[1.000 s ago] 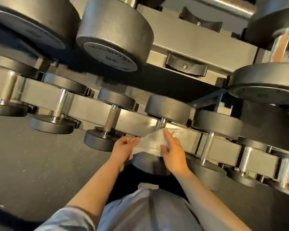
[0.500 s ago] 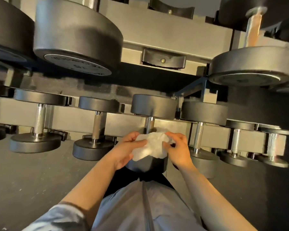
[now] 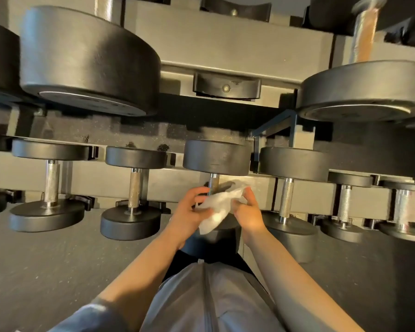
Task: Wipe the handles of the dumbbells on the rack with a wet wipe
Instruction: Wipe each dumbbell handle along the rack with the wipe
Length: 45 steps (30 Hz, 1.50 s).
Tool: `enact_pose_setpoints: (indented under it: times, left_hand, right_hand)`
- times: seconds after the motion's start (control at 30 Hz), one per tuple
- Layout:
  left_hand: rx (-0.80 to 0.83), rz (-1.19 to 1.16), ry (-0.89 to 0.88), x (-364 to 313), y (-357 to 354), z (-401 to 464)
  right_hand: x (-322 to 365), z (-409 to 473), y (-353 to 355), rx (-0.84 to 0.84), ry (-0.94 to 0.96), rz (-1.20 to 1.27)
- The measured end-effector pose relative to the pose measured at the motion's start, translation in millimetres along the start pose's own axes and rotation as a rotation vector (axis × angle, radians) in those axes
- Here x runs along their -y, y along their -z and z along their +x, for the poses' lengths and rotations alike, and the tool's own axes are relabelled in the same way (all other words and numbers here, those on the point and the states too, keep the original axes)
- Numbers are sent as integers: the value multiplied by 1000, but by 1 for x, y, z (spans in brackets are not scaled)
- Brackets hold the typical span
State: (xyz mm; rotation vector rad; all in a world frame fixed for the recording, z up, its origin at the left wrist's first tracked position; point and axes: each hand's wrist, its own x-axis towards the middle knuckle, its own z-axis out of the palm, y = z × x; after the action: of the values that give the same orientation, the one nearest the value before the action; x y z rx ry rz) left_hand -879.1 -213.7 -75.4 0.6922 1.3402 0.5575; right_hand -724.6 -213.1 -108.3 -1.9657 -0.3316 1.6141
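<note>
Here, one white wet wipe sits bunched between two hands, just in front of the middle dumbbell's handle. The left hand and right hand both pinch it. Six small dumbbells line the low rack.

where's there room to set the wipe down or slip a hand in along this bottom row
Bare dark floor in front of the two left dumbbells is the widest free patch. A hand fits between the handle left of centre and the centre one. The empty cradle on the shelf above is free. Right of centre, the dumbbells stand close together.
</note>
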Motion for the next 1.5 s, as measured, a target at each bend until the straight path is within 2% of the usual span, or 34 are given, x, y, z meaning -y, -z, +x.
enact_pose_setpoints:
  times: [0.2, 0.3, 0.4, 0.47, 0.5, 0.6, 0.67, 0.77, 0.83, 0.97, 1.17, 1.3, 1.4, 1.5]
  left_hand:
    - [-378, 234, -88, 35, 7, 14]
    - [-520, 315, -6, 54, 0, 23]
    - [-536, 457, 63, 73, -16, 30]
    - [-561, 631, 74, 82, -26, 32]
    - [-584, 646, 67, 84, -29, 32]
    - [-624, 527, 30, 88, -30, 34]
    - [-617, 507, 7, 90, -30, 34]
    - [-627, 488, -1, 93, -29, 34]
    - [-631, 477, 4, 93, -30, 34]
    - [-643, 447, -19, 95, -31, 33]
    - [-653, 442, -22, 99, -31, 35]
    - [-653, 438, -25, 103, -31, 36]
    - [-656, 440, -26, 102, -31, 37]
    - [-639, 447, -20, 101, -31, 35]
  right_hand:
    - [-6, 45, -43, 101, 6, -170]
    - [-15, 70, -69, 10, 11, -258]
    - [-16, 87, -75, -32, 23, -256]
    - [-18, 96, -70, 49, 37, -164]
    - [-18, 100, -67, 99, 20, -143]
    - [-15, 106, -60, 204, -111, -107]
    - [-12, 105, -60, 214, -130, -66]
    - [-24, 90, -63, 123, -15, -78]
    - [-37, 79, -60, 108, 52, -177]
    - [-39, 83, -61, 93, 31, -363]
    - [-25, 95, -77, -63, 68, -245]
    - [1, 106, -78, -29, 46, -193]
    - [1, 102, -76, -53, -51, -133]
    - [-13, 95, -67, 88, -128, -177]
